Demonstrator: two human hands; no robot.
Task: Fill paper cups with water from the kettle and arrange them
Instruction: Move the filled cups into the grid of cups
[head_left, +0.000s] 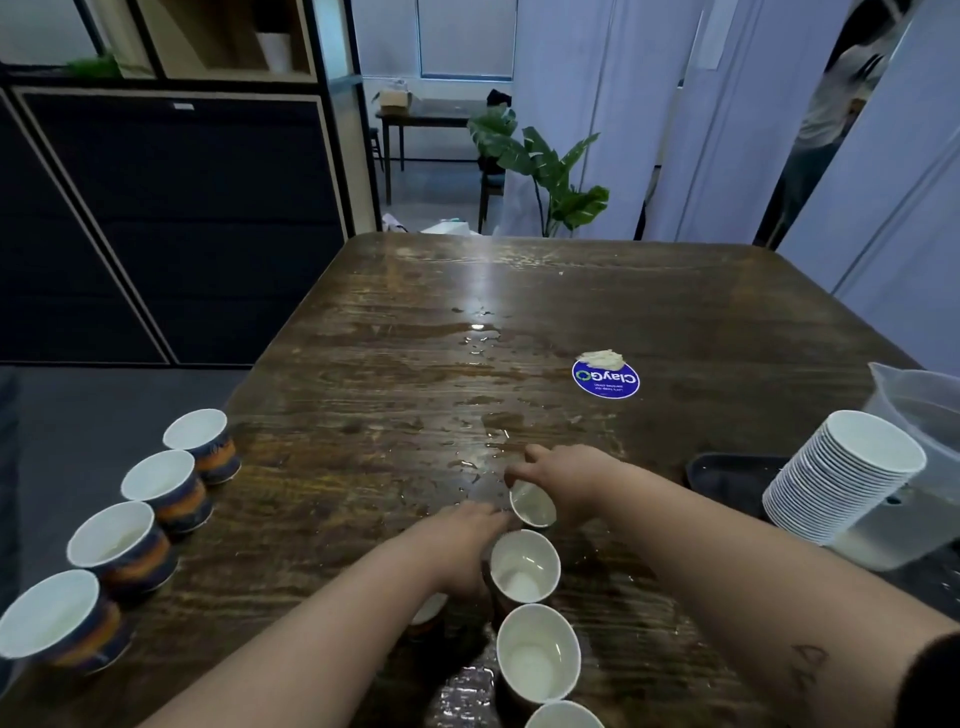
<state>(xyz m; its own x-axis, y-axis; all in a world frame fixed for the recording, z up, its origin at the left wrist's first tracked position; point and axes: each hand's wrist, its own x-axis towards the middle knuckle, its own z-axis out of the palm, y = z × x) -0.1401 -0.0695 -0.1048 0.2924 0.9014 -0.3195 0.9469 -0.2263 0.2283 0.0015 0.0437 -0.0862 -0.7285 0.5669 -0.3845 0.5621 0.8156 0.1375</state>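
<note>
- The right hand (558, 475) grips a paper cup (532, 503) at its rim, fingers curled over the far side; the cup is tilted, its long axis leaning so the mouth faces back toward the person, at about 6 o'clock on the wooden table (675, 312).
- The left hand (467, 525) lies just at 9 o'clock of that cup, fingers stretched flat and low toward it; its fingertips reach the cup's wall, but whether they grip it I cannot tell.
- Below the held cup, toward 6 o'clock, a column of cups (525, 567) stands upright, mouths up: three show fully or partly, and the upper two hold a shallow pool of water. A further cup is half hidden under the left wrist.
- At 8 o'clock, along the table's left edge, a row of four cups (122, 543) stands upright, each with a blue and orange wall; their white insides show no clear water line.
- At 3 o'clock a stack of empty cups (841, 478) lies on its side, mouths pointing toward 1 o'clock, resting against a clear jug (914, 400) that holds water.
- A dark tray (727, 475) sits beside the stack.
- Spilled water (483, 338) glints along the table's middle; a blue round sticker (605, 379) lies at 1 o'clock.
</note>
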